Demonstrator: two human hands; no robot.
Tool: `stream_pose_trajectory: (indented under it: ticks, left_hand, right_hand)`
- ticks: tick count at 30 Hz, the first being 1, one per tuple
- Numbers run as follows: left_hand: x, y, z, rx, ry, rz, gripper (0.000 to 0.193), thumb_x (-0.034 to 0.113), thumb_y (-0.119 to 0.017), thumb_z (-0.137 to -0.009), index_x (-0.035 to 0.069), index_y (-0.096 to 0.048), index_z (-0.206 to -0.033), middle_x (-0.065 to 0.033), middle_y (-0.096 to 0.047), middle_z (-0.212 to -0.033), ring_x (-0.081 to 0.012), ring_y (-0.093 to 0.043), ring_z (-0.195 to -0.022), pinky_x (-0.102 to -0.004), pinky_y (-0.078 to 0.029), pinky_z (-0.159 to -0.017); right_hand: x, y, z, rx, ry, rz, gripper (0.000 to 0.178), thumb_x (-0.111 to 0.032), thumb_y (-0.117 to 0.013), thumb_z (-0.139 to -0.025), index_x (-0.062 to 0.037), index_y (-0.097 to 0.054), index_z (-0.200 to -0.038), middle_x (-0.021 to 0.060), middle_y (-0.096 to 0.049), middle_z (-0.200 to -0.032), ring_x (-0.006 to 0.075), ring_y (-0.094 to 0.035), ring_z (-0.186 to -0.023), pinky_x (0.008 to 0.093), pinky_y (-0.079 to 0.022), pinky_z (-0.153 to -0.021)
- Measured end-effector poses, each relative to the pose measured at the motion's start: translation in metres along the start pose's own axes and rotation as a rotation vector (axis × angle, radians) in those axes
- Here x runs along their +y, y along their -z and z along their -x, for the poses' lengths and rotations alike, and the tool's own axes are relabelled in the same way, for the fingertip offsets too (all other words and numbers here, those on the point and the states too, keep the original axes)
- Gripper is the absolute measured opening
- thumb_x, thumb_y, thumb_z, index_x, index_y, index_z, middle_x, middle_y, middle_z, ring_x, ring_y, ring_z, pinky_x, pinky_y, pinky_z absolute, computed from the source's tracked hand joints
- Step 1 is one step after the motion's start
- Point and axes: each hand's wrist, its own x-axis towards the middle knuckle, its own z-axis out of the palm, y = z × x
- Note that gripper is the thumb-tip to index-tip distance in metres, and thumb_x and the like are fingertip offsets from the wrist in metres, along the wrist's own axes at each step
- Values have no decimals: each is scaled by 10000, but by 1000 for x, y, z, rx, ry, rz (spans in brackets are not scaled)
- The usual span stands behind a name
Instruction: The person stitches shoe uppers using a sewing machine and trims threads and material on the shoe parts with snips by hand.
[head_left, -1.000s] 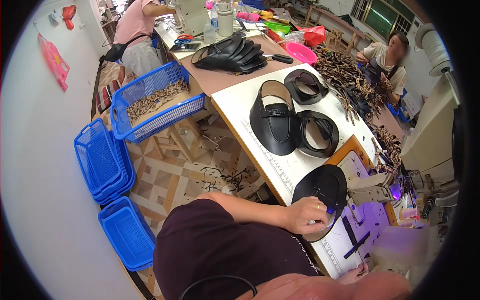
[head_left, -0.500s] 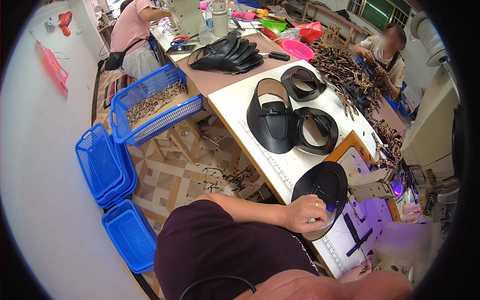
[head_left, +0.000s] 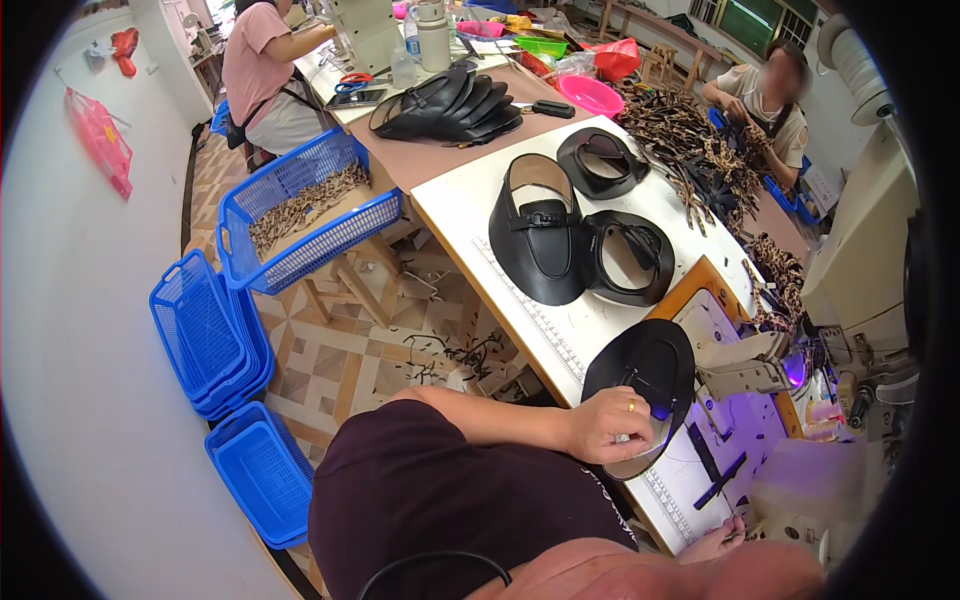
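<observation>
Clamping black shoe upper (head_left: 650, 350) with fingers of left hand (head_left: 608, 425) over tabletop (head_left: 455, 205), beside sewing machine (head_left: 850, 235), probably to steady it. Resting right hand (head_left: 715, 543) lower, partly hidden; can't tell finger state.

I am watching a black shoe upper (head_left: 640, 350) lying aslant on the white table (head_left: 452, 192), its broad rounded end pointing away from the wearer and its near end showing a paler, tan surface. Its smooth face is carrying a small raised or stitched detail near the middle. The left hand (head_left: 612, 428) is gripping its lower part with curled fingers, covering some of it. Its right edge is sitting beside the sewing machine (head_left: 742, 372); I am not managing to tell whether they are touching. Two narrow black strips (head_left: 722, 480) are lying crosswise nearby, nearest the right hand (head_left: 714, 541).
</observation>
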Motion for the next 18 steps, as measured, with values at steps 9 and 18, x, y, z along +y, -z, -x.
stream_pose_trajectory:
  ticks: [9,18]
  left_hand:
    - [-3,2,0,12,-7,8,72,78,-644,-741,84,-572,-736,-32,-530,-690,-221,-532,-667,-332,-379,-631]
    - [-6,1,1,25,-25,16,70,73,-643,-739,88,-575,-741,-26,-530,-690,-215,-531,-665,-329,-375,-621]
  right_hand:
    - [4,-1,-6,-26,24,47,142,-163,-496,-923,-70,-557,-1012,-25,-544,-807,51,-361,-566,193,-305,-526]
    - [4,-4,-4,-27,32,0,120,-133,-491,-920,-63,-557,-992,-27,-530,-782,46,-346,-552,192,-293,-514]
